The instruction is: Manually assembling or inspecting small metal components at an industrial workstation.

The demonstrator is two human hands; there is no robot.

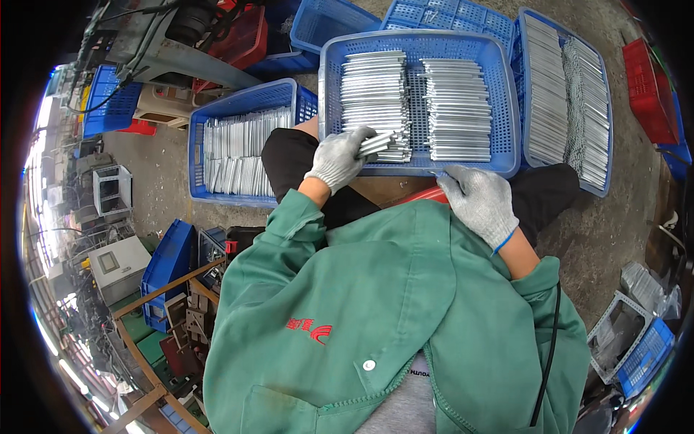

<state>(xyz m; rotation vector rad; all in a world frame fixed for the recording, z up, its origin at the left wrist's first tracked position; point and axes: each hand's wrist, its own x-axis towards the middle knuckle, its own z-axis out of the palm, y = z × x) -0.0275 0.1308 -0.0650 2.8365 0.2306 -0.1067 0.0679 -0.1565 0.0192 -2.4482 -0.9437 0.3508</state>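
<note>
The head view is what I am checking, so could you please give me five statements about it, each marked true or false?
1. The left hand and the right hand both wear light grey gloves. True.
2. A bundle of rods is in the right hand. False: the held rods are in the left hand.
3. The central basket holds two stacks of rods. True.
4. The central basket is red. False: it is blue.
5. The jacket is green. True.

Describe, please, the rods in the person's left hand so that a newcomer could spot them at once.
Find the large blue basket at top centre. At its near left corner, the gloved left hand holds a few silvery rods. Unlike the stacked rods beyond, these slant upward to the right.
</note>
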